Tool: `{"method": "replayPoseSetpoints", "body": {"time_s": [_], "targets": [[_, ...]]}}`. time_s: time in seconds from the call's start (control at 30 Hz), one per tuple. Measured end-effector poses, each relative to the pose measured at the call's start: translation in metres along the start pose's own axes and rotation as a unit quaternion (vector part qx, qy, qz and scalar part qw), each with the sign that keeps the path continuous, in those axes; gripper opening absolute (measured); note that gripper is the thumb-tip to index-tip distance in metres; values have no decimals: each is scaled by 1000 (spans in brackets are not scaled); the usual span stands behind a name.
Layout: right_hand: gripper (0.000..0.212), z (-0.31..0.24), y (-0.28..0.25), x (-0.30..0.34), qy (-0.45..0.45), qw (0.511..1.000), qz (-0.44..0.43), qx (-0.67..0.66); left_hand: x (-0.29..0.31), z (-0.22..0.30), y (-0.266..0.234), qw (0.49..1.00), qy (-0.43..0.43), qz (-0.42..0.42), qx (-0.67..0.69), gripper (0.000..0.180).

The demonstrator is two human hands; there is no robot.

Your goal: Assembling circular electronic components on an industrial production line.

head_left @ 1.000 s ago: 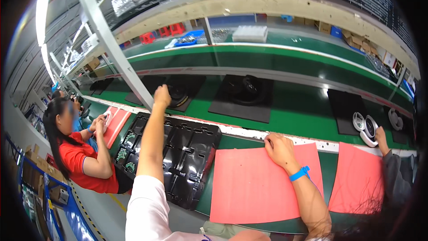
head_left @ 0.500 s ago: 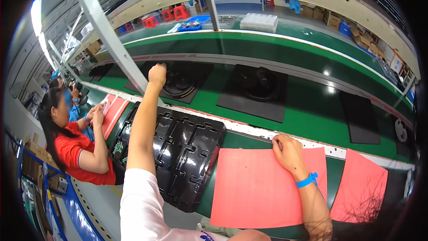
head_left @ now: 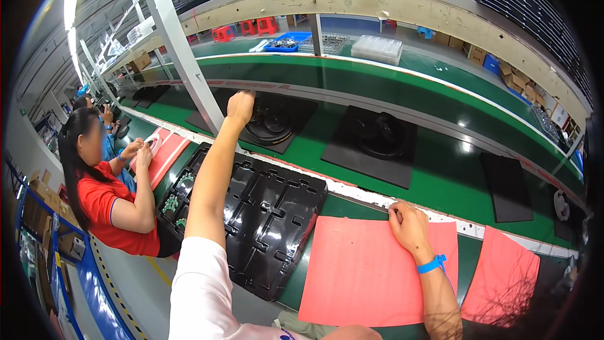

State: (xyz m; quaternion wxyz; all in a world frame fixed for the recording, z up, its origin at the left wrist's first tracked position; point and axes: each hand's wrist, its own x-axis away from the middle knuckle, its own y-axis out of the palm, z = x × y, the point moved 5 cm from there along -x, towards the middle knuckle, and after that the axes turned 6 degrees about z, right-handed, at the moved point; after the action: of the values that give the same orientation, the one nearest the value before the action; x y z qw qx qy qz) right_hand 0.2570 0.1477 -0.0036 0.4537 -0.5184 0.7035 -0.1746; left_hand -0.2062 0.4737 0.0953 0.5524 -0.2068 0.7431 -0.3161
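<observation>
Your left hand point(head_left: 241, 107) reaches across the belt point(head_left: 443, 154), its fingers curled narrow at the far left of a round black part point(head_left: 270, 127). You cannot be credited with a grip: whether the hand touches or holds anything does not show. That part sits on a dark mat on the belt, right of the metal post point(head_left: 182, 50). Compared with one second ago, your left hand has gone farther out, past the middle of the part toward its far side.

Your right hand point(head_left: 409, 228) rests half curled at the far edge of the pink sheet point(head_left: 371, 271), near the pale ledge point(head_left: 371, 198). Its place is essentially unchanged; whether it holds anything cannot be told.

Also changed: at far right, the neighbour's hand with a white part, seen at the belt's near edge one second ago, is gone. The bare dark mat point(head_left: 506, 187) remains there, a pale part point(head_left: 561, 205) to its right.

The black tray point(head_left: 277, 214) still lies on the worktop point(head_left: 343, 208), left of your pink sheet, green pieces point(head_left: 171, 204) in its left pockets. Farther left, the co-worker in red point(head_left: 126, 204) still works at a small white piece point(head_left: 155, 143).
</observation>
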Motion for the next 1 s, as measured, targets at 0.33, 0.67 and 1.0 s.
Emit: {"method": "replayPoseSetpoints", "body": {"time_s": [0.33,0.67,1.0], "targets": [[8,2,0,1,-7,999,30,-16,9,28,24,999,35,-11,13,13],[8,5,2,1,-12,999,28,-18,24,18,40,990,-104,-93,17,30],[9,4,1,2,-7,1000,20,-19,34,11,45,965,-174,-196,26,80]]}}
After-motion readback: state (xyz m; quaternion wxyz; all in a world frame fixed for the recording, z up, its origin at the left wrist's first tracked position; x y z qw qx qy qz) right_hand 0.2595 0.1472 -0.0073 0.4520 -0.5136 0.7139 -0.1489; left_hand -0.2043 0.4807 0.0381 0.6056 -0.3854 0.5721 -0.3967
